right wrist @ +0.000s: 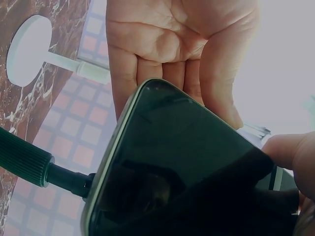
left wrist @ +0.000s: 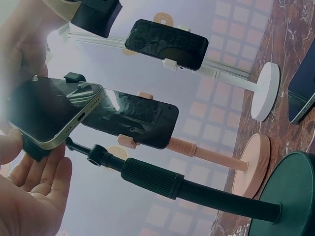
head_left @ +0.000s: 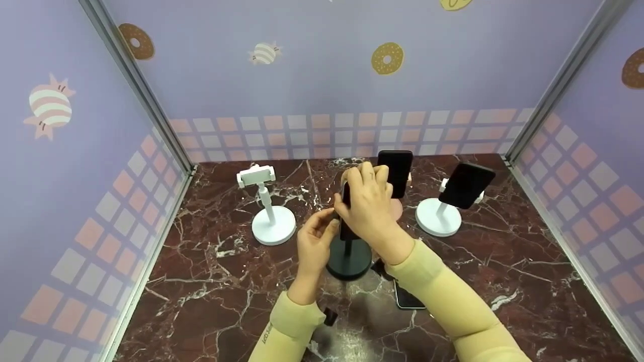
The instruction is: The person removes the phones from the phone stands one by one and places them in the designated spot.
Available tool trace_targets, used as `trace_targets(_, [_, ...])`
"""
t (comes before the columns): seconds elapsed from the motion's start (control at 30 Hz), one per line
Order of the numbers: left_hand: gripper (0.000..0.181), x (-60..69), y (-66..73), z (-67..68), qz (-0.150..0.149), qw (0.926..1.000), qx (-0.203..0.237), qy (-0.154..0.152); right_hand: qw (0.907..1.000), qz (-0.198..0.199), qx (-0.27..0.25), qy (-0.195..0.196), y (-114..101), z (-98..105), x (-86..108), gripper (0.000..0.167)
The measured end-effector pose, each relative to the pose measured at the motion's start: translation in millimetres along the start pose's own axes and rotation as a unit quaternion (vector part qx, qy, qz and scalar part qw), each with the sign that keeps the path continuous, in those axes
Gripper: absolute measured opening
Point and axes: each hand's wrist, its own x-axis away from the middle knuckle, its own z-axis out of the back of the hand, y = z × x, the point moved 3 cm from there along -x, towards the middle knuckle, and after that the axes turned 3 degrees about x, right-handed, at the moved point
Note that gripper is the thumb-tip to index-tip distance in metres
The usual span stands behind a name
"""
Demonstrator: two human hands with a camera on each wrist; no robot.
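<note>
A dark green phone stand [head_left: 349, 261] stands upright in the middle, its round base on the table. A black-screened phone [left wrist: 54, 108] with a pale metal edge sits at its clamp. My left hand [head_left: 314, 246] pinches the dark clamp [left wrist: 34, 150] at the phone's left edge, thumb in front and fingers behind. From above and the right, my right hand [head_left: 370, 208] grips the phone's upper part. Its thumb [right wrist: 288, 150] shows by the phone's edge in the right wrist view. Much of the phone and clamp is hidden by my right hand in the head view.
Behind stands a pink stand [left wrist: 253, 169] holding a phone [head_left: 395, 173]. A white stand [head_left: 438, 218] at right holds another phone [head_left: 467, 186]. Another white stand [head_left: 274, 224] is at left. One phone [head_left: 408, 296] lies flat near my right forearm. Patterned walls [head_left: 322, 80] enclose the marbled table [head_left: 211, 301].
</note>
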Motion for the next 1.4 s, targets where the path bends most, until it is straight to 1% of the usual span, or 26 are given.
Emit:
trace_targets(0.37, [0.024,-0.9,-0.7,0.3,-0.001,1.0000,0.007,0.000,0.9999,-0.004,-0.015,-0.002,2.2,-0.5,-0.2,0.036])
trace_targets(0.47, [0.024,-0.8,-1.2,0.4,-0.009,0.9999,0.007,-0.002,0.9998,-0.002,-0.018,-0.003,2.4,0.0,-0.1,0.035])
trace_targets(0.63, [0.024,-0.9,-0.9,0.2,-0.013,0.9999,0.008,-0.003,0.9998,-0.003,-0.021,-0.006,2.7,0.6,-0.2,0.033])
trace_targets(0.87, [0.024,-1.0,-1.0,0.0,0.005,0.9999,0.015,0.001,0.9997,0.002,-0.025,-0.007,3.7,0.8,0.2,0.032])
trace_targets(1.17, [0.024,-1.1,0.4,-0.5,0.000,0.9999,0.015,0.003,0.9995,0.012,-0.028,-0.007,4.6,1.8,0.4,0.033])
trace_targets(1.4, [0.023,-0.8,0.3,-1.0,0.012,0.9996,0.024,0.006,0.9992,0.013,-0.033,-0.018,5.0,3.8,0.8,0.034])
